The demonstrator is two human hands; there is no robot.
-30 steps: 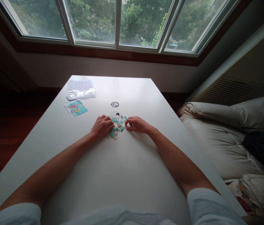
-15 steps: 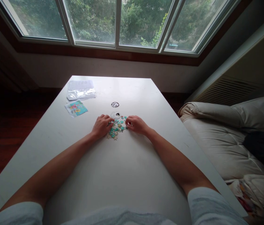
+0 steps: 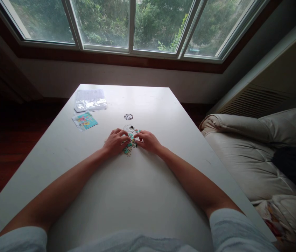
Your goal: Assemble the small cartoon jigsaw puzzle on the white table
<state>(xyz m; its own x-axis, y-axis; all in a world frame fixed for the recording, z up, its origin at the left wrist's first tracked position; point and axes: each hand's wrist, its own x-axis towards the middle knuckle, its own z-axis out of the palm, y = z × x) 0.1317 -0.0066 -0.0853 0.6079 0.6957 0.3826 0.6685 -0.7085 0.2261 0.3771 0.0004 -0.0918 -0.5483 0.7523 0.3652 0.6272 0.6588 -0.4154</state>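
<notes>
A small heap of teal and tan puzzle pieces (image 3: 129, 147) lies in the middle of the white table (image 3: 127, 196). My left hand (image 3: 115, 141) rests on the heap's left side, fingers loosely bent and apart, their tips on the pieces. My right hand (image 3: 147, 141) presses in from the right, fingers reaching over the pieces toward the left hand. The two sets of fingertips nearly meet, and they hide much of the heap. Neither hand lifts a piece. A small clear round tub (image 3: 129, 128) stands just beyond the fingers.
A round lid (image 3: 128, 116) lies behind the tub. A colourful picture card (image 3: 85, 120) and a clear plastic bag (image 3: 90, 100) sit at the far left of the table. A cream sofa (image 3: 253, 154) stands along the right edge. Windows fill the wall ahead.
Both hands have slid inward toward each other, the right one more. The loose pieces are squeezed into a tighter heap and are now mostly covered by the fingers.
</notes>
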